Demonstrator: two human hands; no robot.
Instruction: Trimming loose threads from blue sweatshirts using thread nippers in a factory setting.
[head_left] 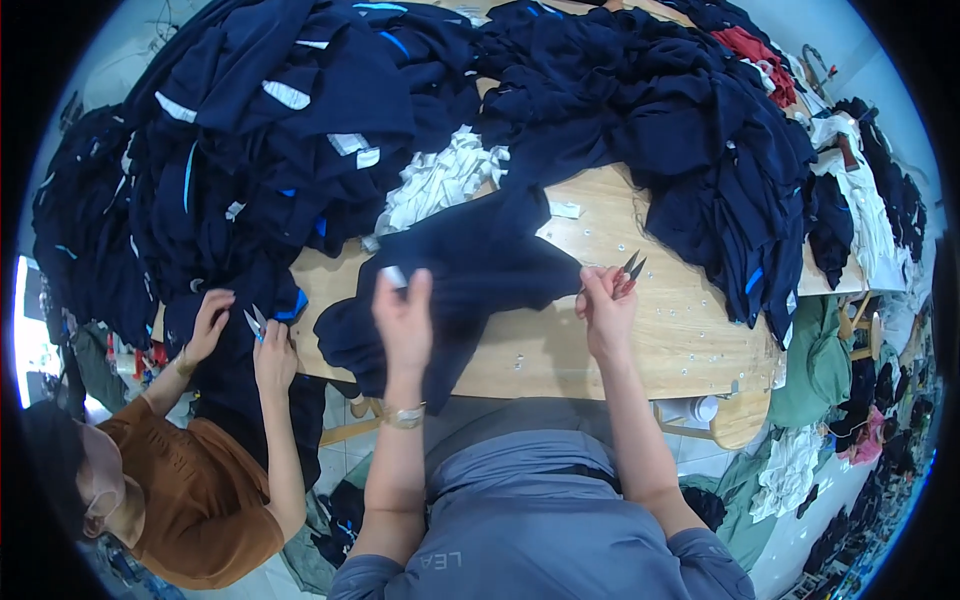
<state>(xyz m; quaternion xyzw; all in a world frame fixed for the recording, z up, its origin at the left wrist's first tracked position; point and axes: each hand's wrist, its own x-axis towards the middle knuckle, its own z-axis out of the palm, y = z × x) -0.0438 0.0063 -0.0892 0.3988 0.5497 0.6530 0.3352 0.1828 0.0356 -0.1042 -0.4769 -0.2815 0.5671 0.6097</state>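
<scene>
A navy garment piece [490, 260] lies spread over the near part of the table in front of me. My left hand [403, 325] is above its left part, somewhat blurred, with thumb and fingers apart. A small white label [395, 276] shows between those fingertips; whether it is touched I cannot tell. My right hand [608, 315] is closed round small red-handled scissors [630, 275], their dark blades parted and pointing up to the right. The fingertips of that hand also meet the garment's right corner; whether they pinch it is unclear.
Large navy garment heaps [270, 110] cover the table's far side, and another navy pile [700, 150] lies right. White labels are heaped [445, 180] between them on the wooden table [620, 355]. At left, a co-worker [205, 480] holds scissors [256, 322] beside navy cloth.
</scene>
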